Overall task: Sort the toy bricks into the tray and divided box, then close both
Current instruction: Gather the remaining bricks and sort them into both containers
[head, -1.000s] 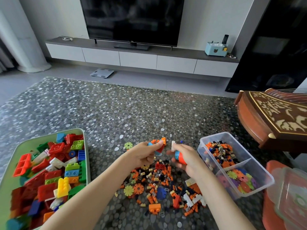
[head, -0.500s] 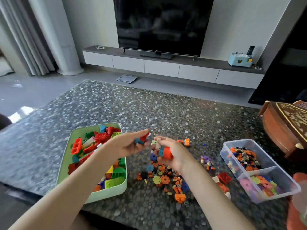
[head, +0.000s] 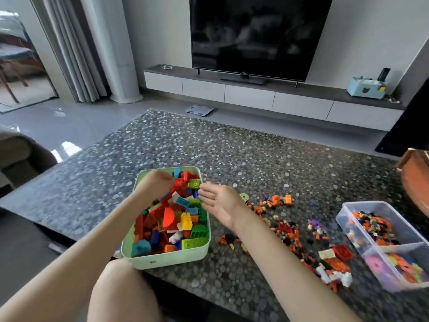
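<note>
Head view: hanging the left hand (head: 159, 183) over the green tray (head: 167, 260), up at its 11 o'clock corner, fingers curled down among the big bricks (head: 185, 221). Pinching one or merely touching, impossible to tell. Holding the right hand (head: 218, 202) at the tray's 2 o'clock rim, fingers spread wide, gripping nothing. Probably eyeing the loose small bricks (head: 290, 231) on the table (head: 209, 147) next: lying at 4 o'clock from those spread fingers, running as a band from 11 to 5 o'clock, far nearer the right hand. Leaving the divided box (head: 366, 203) lidless out at 3 o'clock, orange-and-black bits in the far compartment, flower pieces in the near one.
</note>
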Motion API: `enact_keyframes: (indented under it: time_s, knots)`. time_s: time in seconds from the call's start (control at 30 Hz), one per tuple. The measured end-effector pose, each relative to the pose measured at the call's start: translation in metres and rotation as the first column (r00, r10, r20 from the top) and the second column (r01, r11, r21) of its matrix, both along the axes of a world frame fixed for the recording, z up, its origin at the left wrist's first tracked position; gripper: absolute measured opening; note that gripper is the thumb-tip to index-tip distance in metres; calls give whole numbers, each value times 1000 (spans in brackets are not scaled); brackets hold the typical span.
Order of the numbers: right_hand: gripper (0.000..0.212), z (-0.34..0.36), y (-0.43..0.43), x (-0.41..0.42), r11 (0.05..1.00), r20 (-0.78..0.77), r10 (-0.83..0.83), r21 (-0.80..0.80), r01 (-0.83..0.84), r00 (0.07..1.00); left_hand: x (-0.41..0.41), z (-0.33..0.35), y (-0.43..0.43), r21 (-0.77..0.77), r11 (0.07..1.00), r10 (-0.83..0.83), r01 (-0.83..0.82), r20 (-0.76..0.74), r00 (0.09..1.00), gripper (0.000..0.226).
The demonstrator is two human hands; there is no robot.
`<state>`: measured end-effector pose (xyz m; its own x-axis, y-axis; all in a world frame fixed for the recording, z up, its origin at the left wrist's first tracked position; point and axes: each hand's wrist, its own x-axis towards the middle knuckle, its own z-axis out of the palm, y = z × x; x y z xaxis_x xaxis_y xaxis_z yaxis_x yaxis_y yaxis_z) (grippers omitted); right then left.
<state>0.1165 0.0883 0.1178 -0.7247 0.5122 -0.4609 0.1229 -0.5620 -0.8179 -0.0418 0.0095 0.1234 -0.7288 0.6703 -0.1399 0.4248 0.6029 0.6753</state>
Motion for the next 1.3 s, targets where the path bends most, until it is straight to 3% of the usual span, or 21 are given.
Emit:
enact_keyframes:
  time_s: [0.17, 0.27, 0.37, 0.43, 0.5, 0.57, 0.63, 0.7, 0.77, 0.83, 0.93, 1.1, 1.2, 1.3]
  knots:
    - [31, -13, 27, 63, 963, 0, -259, 70, 258, 966, 31, 0, 30, -34, 993, -118, 114, -223, 968, 26]
    - [24, -30, 47, 115, 843, 178, -457, 398, 361, 871, 56, -1, 51, 19, 984, -171, 178, -208, 963, 30]
    - [21, -48, 68, 171, 593, 377, -610, 801, 85, 697, 85, -10, 73, 47, 960, -260, 277, -220, 940, 29]
    - [25, -57, 79, 203, 512, 485, -661, 849, -129, 572, 104, -23, 91, 34, 935, -341, 354, -199, 919, 28]
    - [34, -67, 83, 227, 500, 582, -672, 813, -298, 458, 121, -40, 109, -77, 904, -428, 421, -178, 886, 30]
    - [44, -77, 81, 243, 511, 636, -655, 771, -381, 408, 131, -61, 124, -213, 874, -471, 437, -154, 868, 38]
    - [49, -89, 73, 253, 505, 625, -634, 781, -368, 456, 132, -82, 131, -279, 866, -467, 415, -153, 871, 44]
    - [47, -101, 62, 260, 501, 541, -653, 834, -233, 531, 132, -97, 134, -289, 869, -467, 403, -204, 861, 42]
    - [37, -112, 50, 265, 404, 405, -742, 906, -126, 534, 137, -104, 136, -227, 880, -468, 417, -268, 842, 38]
    - [30, -123, 42, 268, 296, 315, -782, 947, -125, 538, 147, -105, 139, -146, 872, -487, 467, -350, 800, 35]
    - [36, -129, 40, 272, 298, 334, -725, 941, -163, 603, 167, -105, 159, -120, 799, -578, 589, -423, 698, 35]
    - [42, -119, 54, 273, 367, 364, -665, 920, -140, 652, 196, -111, 211, -310, 705, -705, 638, -403, 584, 41]
    - [42, -115, 64, 271, 285, 378, -680, 926, -249, 628, 202, -121, 233, -319, 691, -720, 648, -377, 582, 39]
    - [34, -118, 74, 266, 172, 421, -654, 892, -418, 628, 202, -125, 238, -222, 734, -668, 641, -407, 624, 29]
